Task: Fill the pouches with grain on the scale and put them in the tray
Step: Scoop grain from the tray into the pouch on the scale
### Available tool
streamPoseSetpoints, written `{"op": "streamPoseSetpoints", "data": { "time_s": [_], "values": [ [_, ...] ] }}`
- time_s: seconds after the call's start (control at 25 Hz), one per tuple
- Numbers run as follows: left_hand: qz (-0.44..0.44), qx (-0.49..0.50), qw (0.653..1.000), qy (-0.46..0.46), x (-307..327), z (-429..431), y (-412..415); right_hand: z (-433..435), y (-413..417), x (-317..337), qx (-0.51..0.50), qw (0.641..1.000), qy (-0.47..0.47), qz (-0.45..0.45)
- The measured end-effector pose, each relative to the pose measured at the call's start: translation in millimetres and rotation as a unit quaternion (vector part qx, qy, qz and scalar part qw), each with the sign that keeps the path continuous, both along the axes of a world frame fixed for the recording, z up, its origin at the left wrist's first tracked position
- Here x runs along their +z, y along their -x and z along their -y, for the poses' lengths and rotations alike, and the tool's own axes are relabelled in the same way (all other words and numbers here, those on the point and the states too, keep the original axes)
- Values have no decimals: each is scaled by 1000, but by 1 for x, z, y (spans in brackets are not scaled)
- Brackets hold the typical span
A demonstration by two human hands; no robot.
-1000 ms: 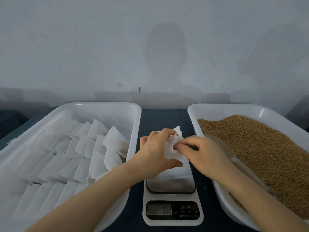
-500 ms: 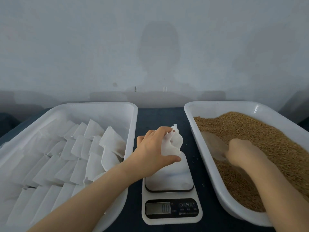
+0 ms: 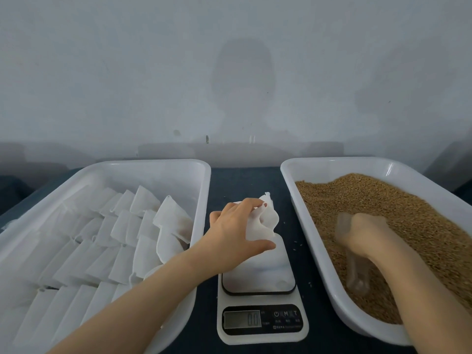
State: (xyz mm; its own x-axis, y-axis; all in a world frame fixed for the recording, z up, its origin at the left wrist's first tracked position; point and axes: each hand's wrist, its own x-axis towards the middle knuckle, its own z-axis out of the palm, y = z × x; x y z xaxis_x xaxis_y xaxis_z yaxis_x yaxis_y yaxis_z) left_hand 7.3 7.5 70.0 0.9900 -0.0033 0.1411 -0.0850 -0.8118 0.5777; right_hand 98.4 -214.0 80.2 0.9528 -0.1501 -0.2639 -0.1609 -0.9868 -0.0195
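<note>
Pouch, pinched at its mouth by the left hand, hangs over the far end of the scale while the right hand grips a clear scoop (blurred) in the grain; a sagging mouth could spill the pour.

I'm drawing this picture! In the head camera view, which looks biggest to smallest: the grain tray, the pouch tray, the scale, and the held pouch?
1. The grain tray and pouch tray: about alike, so I won't rank them.
2. The scale.
3. The held pouch, smallest.
</note>
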Motion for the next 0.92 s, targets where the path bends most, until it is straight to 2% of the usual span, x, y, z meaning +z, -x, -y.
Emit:
{"op": "streamPoseSetpoints", "data": {
  "time_s": [0.12, 0.32, 0.48, 0.56, 0.64, 0.72, 0.92],
  "values": [
    [-2, 0, 1000, -6, 0, 1, -1, 2, 2, 5, -1, 999, 40, -37],
    [-2, 3, 1000, -1, -1, 0, -1, 10, 3, -1, -27, 998, -17, 51],
    [2, 0, 1000, -1, -1, 0, -1, 15, 0, 0, -73, 992, 0, 106],
    [7, -5, 1000, -3, -1, 0, -1, 15, 1, -1, -87, 993, 44, 72],
    [12, -13, 1000, 0, -1, 0, 0, 11, 2, -2, -88, 995, 48, 31],
    [11, -17, 1000, -1, 0, 1, 1, 5, 2, -6, -59, 998, 16, -7],
    [-4, -14, 1000, -8, 1, 2, 1, -2, 9, -2, 32, 993, -104, -39]
  ]
}}
